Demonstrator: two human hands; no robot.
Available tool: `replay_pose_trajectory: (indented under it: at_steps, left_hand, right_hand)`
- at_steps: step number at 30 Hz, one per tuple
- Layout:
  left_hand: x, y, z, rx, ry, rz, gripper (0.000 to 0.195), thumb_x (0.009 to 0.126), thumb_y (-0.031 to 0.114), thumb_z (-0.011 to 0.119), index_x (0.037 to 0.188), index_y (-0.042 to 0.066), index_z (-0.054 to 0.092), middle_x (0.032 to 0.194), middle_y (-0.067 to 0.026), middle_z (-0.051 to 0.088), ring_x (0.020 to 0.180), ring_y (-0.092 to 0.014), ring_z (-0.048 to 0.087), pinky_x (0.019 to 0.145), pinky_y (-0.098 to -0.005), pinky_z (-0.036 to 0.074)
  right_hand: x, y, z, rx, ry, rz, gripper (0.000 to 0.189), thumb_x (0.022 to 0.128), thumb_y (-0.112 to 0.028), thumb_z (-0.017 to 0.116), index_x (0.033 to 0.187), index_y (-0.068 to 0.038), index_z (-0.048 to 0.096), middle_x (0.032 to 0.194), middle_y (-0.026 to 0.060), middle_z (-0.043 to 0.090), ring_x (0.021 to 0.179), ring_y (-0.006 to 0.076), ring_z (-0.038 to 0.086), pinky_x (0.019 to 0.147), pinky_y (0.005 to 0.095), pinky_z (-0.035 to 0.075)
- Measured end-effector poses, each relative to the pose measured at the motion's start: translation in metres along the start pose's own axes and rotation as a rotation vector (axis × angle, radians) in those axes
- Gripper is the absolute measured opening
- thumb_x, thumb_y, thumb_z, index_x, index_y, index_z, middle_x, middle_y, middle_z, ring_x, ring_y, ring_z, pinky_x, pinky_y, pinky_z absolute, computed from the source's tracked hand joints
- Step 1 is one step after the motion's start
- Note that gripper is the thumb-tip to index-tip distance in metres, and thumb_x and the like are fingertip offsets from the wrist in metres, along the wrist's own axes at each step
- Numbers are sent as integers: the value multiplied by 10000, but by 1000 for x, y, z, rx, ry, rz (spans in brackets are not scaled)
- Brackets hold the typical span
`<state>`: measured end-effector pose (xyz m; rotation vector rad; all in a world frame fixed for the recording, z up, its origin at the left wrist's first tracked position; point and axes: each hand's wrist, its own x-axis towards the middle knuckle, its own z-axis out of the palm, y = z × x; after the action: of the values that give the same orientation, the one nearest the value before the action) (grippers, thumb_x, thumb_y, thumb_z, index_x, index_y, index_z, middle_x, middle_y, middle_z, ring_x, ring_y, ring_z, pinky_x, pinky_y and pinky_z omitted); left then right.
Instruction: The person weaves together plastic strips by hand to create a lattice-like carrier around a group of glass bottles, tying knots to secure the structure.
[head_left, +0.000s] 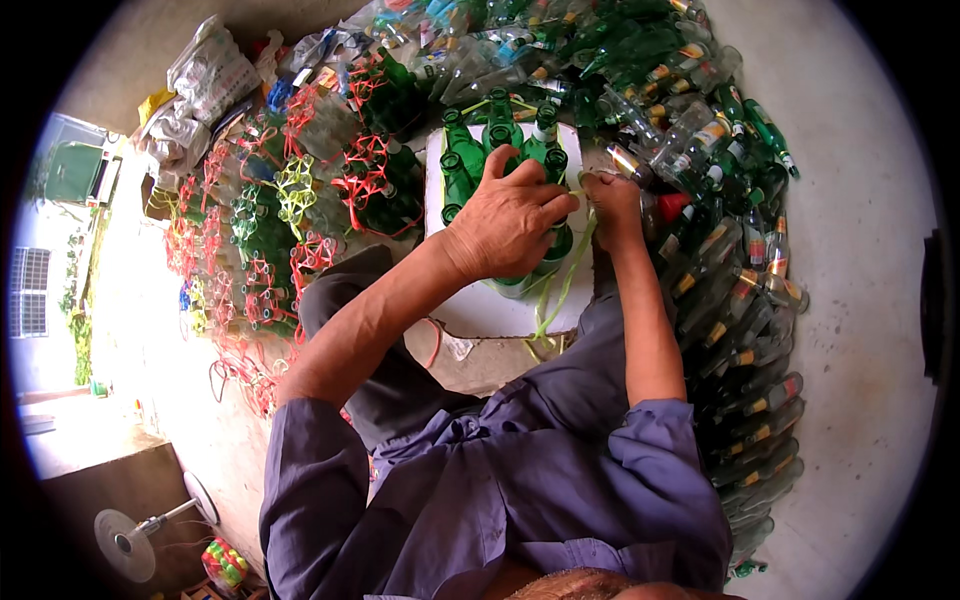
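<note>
A cluster of upright green glass bottles (466, 154) stands on a white board (469, 319) before me. Yellow-green plastic strapping (564, 296) runs around the necks of the far bottles, and loose lengths hang down at the near right. My left hand (510, 214) reaches over the bottles with curled fingers, pinching the strapping at the right side of the cluster. Just right of it, my right hand (616, 206) grips the same strapping, a short piece showing between the two hands. Several bottles are partly hidden under my left hand and forearm.
Bottles tied with red strapping (367, 180) stand to the left, beside many more bundles. A large heap of loose glass bottles (720, 300) curves along the far side and right wall. Plastic bags (210, 75) lie at the far left. A fan (126, 544) stands at the near left.
</note>
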<state>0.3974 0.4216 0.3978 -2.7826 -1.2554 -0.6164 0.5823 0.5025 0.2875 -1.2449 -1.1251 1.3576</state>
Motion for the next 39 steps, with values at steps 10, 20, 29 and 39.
replay_pose_trajectory:
  at_steps: [10, 20, 29, 39]
  left_hand:
    - [-3, -2, 7, -8, 103, -15, 356, 679, 183, 742, 1024, 156, 661, 946, 47, 685, 872, -193, 535, 961, -440, 329]
    - [-3, 0, 10, -42, 160, -16, 327, 675, 194, 731, 993, 146, 671, 894, 38, 676, 855, -201, 541, 894, -391, 396]
    - [-1, -2, 11, -53, 173, 8, 336, 672, 180, 719, 1000, 135, 664, 885, 22, 667, 858, -214, 563, 867, -389, 427]
    - [0, 1, 11, -41, 126, 20, 384, 672, 150, 714, 1047, 111, 640, 1007, -12, 684, 859, -227, 581, 879, -400, 431]
  right_hand:
    - [-6, -20, -10, 69, -49, 98, 251, 825, -200, 722, 664, -27, 637, 617, -45, 535, 550, 40, 434, 511, 246, 330]
    - [-14, -87, -52, -416, -445, -255, 170, 841, -144, 739, 823, 22, 710, 688, -12, 635, 652, 40, 527, 602, 230, 424]
    - [12, -128, 35, -803, -430, -688, 122, 728, -99, 744, 809, -12, 719, 706, 102, 680, 625, 149, 623, 597, 296, 477]
    - [70, -89, 26, -790, -437, -438, 203, 699, -191, 785, 689, -7, 699, 638, 100, 654, 587, 168, 605, 578, 317, 478]
